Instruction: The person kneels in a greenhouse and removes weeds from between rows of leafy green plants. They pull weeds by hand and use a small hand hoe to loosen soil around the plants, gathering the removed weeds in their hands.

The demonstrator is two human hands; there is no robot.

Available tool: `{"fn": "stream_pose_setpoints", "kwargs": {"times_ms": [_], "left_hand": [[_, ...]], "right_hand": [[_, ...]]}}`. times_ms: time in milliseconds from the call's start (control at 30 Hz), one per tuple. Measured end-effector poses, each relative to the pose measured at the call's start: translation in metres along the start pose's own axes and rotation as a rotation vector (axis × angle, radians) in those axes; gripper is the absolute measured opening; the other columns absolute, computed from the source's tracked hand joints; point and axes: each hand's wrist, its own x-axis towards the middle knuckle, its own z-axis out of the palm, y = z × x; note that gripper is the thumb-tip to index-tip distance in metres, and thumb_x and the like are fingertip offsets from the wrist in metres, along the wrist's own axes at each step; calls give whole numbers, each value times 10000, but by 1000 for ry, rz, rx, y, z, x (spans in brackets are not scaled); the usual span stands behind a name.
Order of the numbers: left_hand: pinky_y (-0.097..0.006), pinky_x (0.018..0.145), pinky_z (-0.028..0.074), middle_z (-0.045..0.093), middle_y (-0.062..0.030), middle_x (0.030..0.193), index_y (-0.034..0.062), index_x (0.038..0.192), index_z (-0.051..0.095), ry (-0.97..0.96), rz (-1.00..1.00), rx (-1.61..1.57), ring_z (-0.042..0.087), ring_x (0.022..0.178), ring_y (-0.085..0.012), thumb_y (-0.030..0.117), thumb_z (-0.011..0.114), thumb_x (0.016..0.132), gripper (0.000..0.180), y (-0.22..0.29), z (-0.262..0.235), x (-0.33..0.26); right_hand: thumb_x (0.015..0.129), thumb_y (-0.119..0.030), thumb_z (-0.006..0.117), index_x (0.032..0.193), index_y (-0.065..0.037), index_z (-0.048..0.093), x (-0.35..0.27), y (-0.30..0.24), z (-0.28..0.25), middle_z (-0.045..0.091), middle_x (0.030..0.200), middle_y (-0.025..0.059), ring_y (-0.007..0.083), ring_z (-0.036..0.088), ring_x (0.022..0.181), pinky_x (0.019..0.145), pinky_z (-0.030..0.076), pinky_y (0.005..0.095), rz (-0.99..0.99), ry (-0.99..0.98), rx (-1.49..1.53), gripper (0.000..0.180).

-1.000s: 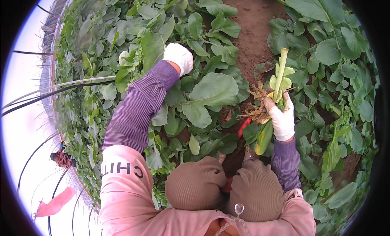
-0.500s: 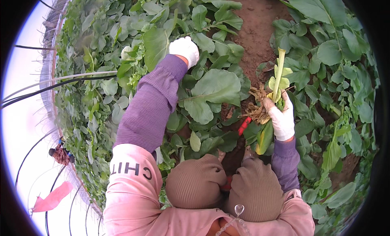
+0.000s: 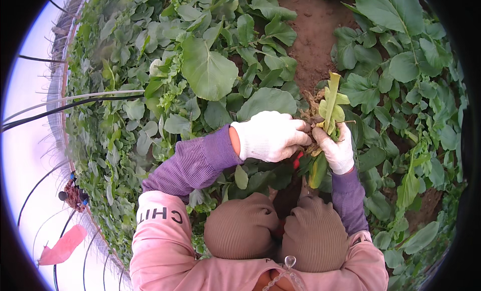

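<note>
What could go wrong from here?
1. The dry brown leaves at the bundle's edge look brittle; bits could break off where the left hand meets them.
2. The pale stalk sticks up past the right hand, so the bundle might tip or slip if that grip loosens.
3. The broad green leaf just beyond the left hand could get bent or torn.

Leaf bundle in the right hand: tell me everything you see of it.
The leaf bundle, right of the view's centre, has a thick pale-green stalk pointing up the picture, small light leaves beside it, dry crumpled brown leaves leftward and a yellow-green leaf lowest. The right hand grips it; the left hand appears to touch its brown side.
</note>
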Motion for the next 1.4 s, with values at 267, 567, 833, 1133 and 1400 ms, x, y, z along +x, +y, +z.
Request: {"fn": "stream_pose_setpoints", "kwargs": {"times_ms": [267,567,833,1133,1400], "left_hand": [[-390,735,490,631,-142,888,84,1060,593,280,-609,619,609,835,-308,174,458,794,312,-157,-94,40],[-400,969,368,570,-80,1189,217,1274,455,104,-1088,537,539,1105,-237,251,577,730,558,-215,-118,17],[-337,886,446,603,-129,1110,81,1109,575,374,-1096,466,580,1026,-267,248,596,716,427,-203,-114,23],[-382,793,422,579,-63,655,107,853,616,302,-368,859,570,684,-262,49,528,618,258,-130,-59,23],[-331,645,422,478,-36,596,78,722,518,354,-37,436,516,619,-210,230,647,645,214,-22,0,44]], "right_hand": [[805,-45,582,1086,4,521,9,5,-10,571,874,11,68,531,721,665,445,208,-58,178,121,292],[808,-52,597,1092,4,513,17,4,-15,571,847,9,62,536,706,654,441,185,10,202,151,301],[783,-52,604,1084,13,519,15,6,-15,569,858,15,59,518,709,653,438,203,48,162,137,320],[805,-60,610,1096,3,510,16,9,-10,577,845,11,71,537,709,655,443,200,-40,247,118,314],[778,-94,683,1210,-35,425,20,11,-8,565,1047,81,143,574,875,787,485,291,-69,500,617,506]]}}
